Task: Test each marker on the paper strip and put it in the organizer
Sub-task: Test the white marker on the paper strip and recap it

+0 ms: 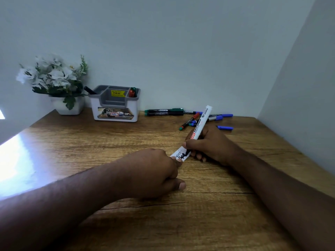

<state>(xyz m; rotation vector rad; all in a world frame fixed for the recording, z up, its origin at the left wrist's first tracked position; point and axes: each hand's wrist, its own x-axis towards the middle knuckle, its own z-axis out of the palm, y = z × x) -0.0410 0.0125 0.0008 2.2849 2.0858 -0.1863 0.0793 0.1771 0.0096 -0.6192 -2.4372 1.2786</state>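
My right hand [211, 144] grips a white whiteboard marker [201, 124], tilted, with its tip down on a small paper strip [180, 154] that carries black scribbles. My left hand [155, 171] is curled into a fist and pins the strip's near end to the wooden table; whether it holds anything inside I cannot tell. At the back left stands the white and grey organizer [116, 105], with a black marker [89, 90] in its left slot and a red and green one [132, 92] in its right slot. A loose pile of markers [190, 115] lies at the back right.
A white pot of artificial flowers [59, 84] stands left of the organizer in the corner. Walls close the table at the back and the right. A single blue marker [224, 127] lies just behind my right hand. Bright glare covers the table's left edge [12, 160].
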